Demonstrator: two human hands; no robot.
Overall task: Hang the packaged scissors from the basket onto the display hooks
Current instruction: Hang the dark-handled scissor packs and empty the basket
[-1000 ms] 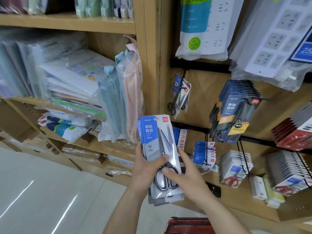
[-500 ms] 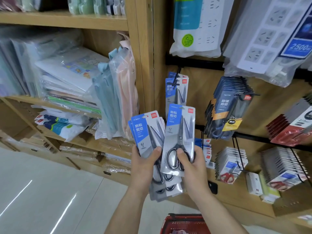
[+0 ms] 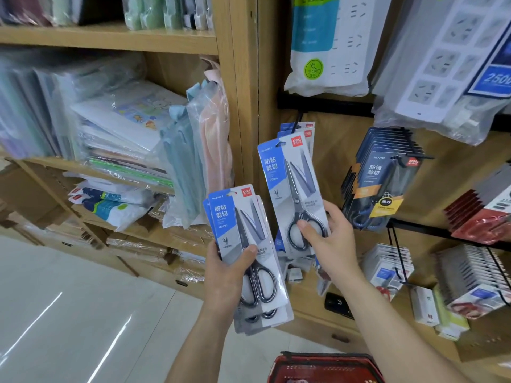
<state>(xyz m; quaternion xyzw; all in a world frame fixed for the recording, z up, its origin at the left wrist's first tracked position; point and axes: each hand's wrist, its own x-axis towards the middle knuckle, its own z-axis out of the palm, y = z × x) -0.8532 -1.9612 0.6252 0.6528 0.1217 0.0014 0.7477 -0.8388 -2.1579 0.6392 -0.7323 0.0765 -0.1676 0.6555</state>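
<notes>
- Scissors pack (image 3: 293, 186) at the centre of the frame is pinched at its lower end by the right hand (image 3: 329, 241), so its top hole is free for the hook (image 3: 298, 120) just above.
- Left hand (image 3: 229, 269) grips the spare packs (image 3: 249, 239) lower down, fingers curled round them, as a ready supply.
- Basket (image 3: 326, 366) is at the bottom edge.

Basket (image 3: 323, 360) partly beyond bottom edge.

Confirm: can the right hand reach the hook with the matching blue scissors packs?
Probably yes. The right hand holds one pack just below the hook, in front of the hung packs, nothing between. The left hand and its stack sit lower, off to the side.
</notes>
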